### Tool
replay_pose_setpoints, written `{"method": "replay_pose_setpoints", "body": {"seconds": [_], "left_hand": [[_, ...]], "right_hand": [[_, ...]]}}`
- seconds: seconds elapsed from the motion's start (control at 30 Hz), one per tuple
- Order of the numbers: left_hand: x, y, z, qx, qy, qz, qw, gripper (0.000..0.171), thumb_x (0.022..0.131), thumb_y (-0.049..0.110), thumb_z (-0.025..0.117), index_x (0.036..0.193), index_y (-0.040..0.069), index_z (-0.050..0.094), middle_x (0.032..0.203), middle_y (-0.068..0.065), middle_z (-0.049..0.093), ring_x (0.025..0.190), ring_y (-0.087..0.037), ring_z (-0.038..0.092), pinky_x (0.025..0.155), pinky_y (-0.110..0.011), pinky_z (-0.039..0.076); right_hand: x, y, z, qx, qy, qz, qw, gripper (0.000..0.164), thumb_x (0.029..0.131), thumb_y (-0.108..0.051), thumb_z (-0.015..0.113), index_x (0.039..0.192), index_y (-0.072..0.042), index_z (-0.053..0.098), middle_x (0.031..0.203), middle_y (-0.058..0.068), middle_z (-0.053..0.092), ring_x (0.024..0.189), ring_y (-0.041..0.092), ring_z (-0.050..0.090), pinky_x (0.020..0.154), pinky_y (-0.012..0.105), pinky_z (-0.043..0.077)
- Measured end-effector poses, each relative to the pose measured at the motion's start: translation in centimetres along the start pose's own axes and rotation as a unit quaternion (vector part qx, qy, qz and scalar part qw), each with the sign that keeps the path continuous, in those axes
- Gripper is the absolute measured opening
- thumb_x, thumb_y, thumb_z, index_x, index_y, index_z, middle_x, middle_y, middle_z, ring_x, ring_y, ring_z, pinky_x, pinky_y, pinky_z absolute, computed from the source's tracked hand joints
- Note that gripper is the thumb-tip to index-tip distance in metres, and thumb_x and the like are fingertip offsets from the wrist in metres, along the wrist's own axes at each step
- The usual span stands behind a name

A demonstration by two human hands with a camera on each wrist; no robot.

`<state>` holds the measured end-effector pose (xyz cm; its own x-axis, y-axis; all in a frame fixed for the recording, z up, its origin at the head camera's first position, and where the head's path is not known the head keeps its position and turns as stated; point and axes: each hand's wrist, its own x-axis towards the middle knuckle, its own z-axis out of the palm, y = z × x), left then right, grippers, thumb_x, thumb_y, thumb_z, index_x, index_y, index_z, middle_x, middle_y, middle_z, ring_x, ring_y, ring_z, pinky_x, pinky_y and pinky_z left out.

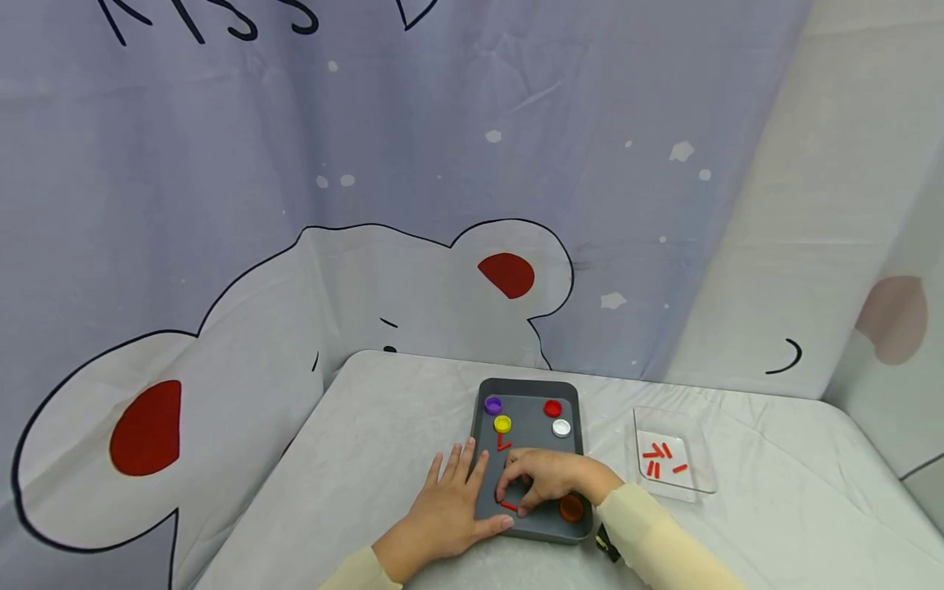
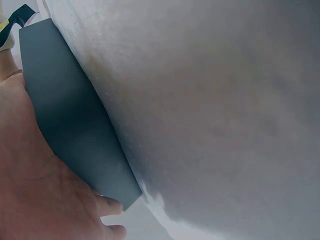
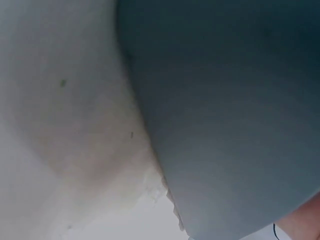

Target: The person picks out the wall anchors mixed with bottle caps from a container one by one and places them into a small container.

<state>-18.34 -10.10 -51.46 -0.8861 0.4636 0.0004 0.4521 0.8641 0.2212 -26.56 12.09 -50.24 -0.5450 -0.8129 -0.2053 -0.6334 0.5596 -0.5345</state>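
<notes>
A grey tray (image 1: 542, 533) lies on the white cloth. Inside its near half, my right hand (image 1: 542, 474) pinches a short red stick (image 1: 509, 506) between thumb and finger, low against the tray floor. My left hand (image 1: 446, 510) lies with fingers spread along the tray's left edge, thumb across the near left corner. In the left wrist view, the left palm (image 2: 40, 180) is beside the tray's outer wall (image 2: 75, 100). Two more red sticks (image 1: 504, 447) meet at an angle below a yellow round cap (image 1: 502, 424). The right wrist view shows mostly the tray's side (image 3: 225, 125).
Purple (image 1: 492, 404), red (image 1: 552, 408) and white (image 1: 561, 428) caps sit in the tray's far half. An orange cap (image 1: 571, 509) is near the right wrist. To the right, a clear plastic box (image 1: 696, 447) holds several red sticks. A dark object (image 1: 607, 543) lies by the right sleeve.
</notes>
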Motion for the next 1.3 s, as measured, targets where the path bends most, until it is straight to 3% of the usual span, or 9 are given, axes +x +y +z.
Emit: {"method": "replay_pose_setpoints", "body": {"seconds": [0.4, 0.5, 0.6, 0.73, 0.93, 1.13, 1.3], "left_hand": [[-0.2, 0.1, -0.4, -0.004, 0.006, 0.008, 0.9999, 0.100, 0.092, 0.078, 0.043, 0.159, 0.006, 0.030, 0.166, -0.023, 0.017, 0.152, -0.043, 0.019, 0.118, -0.065, 0.016], [-0.2, 0.1, -0.3, -0.004, 0.005, 0.004, 1.0000, 0.100, 0.092, 0.079, 0.042, 0.160, 0.006, 0.029, 0.167, -0.022, 0.017, 0.153, -0.043, 0.019, 0.118, -0.065, 0.016], [-0.2, 0.1, -0.2, -0.004, 0.003, 0.000, 1.0000, 0.100, 0.092, 0.079, 0.042, 0.160, 0.007, 0.029, 0.167, -0.021, 0.016, 0.153, -0.042, 0.018, 0.119, -0.064, 0.015], [-0.1, 0.1, -0.2, -0.004, 0.003, -0.001, 1.0000, 0.099, 0.092, 0.078, 0.043, 0.160, 0.007, 0.029, 0.167, -0.021, 0.015, 0.153, -0.042, 0.018, 0.119, -0.064, 0.015], [-0.1, 0.1, -0.1, -0.007, 0.003, -0.005, 1.0000, 0.099, 0.092, 0.078, 0.044, 0.160, 0.007, 0.029, 0.167, -0.021, 0.015, 0.153, -0.043, 0.017, 0.119, -0.065, 0.014], [-0.1, 0.1, -0.1, -0.004, 0.002, -0.005, 1.0000, 0.100, 0.092, 0.079, 0.041, 0.161, 0.009, 0.028, 0.167, -0.021, 0.015, 0.153, -0.043, 0.017, 0.119, -0.064, 0.014], [0.0, -0.1, 0.1, -0.009, 0.005, -0.003, 0.9999, 0.099, 0.092, 0.079, 0.042, 0.160, 0.008, 0.029, 0.167, -0.021, 0.015, 0.153, -0.043, 0.017, 0.119, -0.065, 0.013]], "right_hand": [[0.1, 0.0, 0.0, -0.003, 0.006, -0.017, 1.000, 0.025, 0.079, -0.018, 0.087, 0.100, -0.025, 0.074, 0.097, -0.013, 0.055, 0.089, 0.002, 0.051, 0.083, 0.020, 0.045], [-0.2, 0.1, -0.2, 0.006, 0.026, -0.042, 0.999, 0.024, 0.081, -0.017, 0.085, 0.101, -0.022, 0.073, 0.095, -0.009, 0.059, 0.086, 0.004, 0.054, 0.080, 0.019, 0.047], [-1.0, 0.3, -0.7, 0.027, 0.072, -0.066, 0.995, 0.023, 0.085, -0.017, 0.083, 0.104, -0.019, 0.071, 0.095, -0.004, 0.063, 0.084, 0.008, 0.059, 0.077, 0.022, 0.051], [-2.9, 0.9, -1.6, 0.070, 0.156, -0.065, 0.983, 0.022, 0.087, -0.019, 0.081, 0.107, -0.019, 0.071, 0.093, 0.000, 0.065, 0.082, 0.010, 0.061, 0.075, 0.025, 0.055], [-6.8, 2.3, -2.6, 0.118, 0.261, -0.034, 0.958, 0.024, 0.087, -0.020, 0.082, 0.107, -0.014, 0.070, 0.089, -0.002, 0.065, 0.078, 0.010, 0.061, 0.072, 0.025, 0.055], [-11.2, 3.6, -3.1, 0.139, 0.335, -0.009, 0.932, 0.024, 0.087, -0.013, 0.081, 0.108, -0.009, 0.069, 0.088, -0.001, 0.064, 0.077, 0.009, 0.061, 0.070, 0.023, 0.053], [-14.6, 4.9, -3.2, 0.131, 0.369, 0.035, 0.920, 0.024, 0.089, -0.010, 0.079, 0.110, -0.008, 0.069, 0.090, 0.000, 0.063, 0.075, 0.008, 0.059, 0.066, 0.023, 0.051]]}}
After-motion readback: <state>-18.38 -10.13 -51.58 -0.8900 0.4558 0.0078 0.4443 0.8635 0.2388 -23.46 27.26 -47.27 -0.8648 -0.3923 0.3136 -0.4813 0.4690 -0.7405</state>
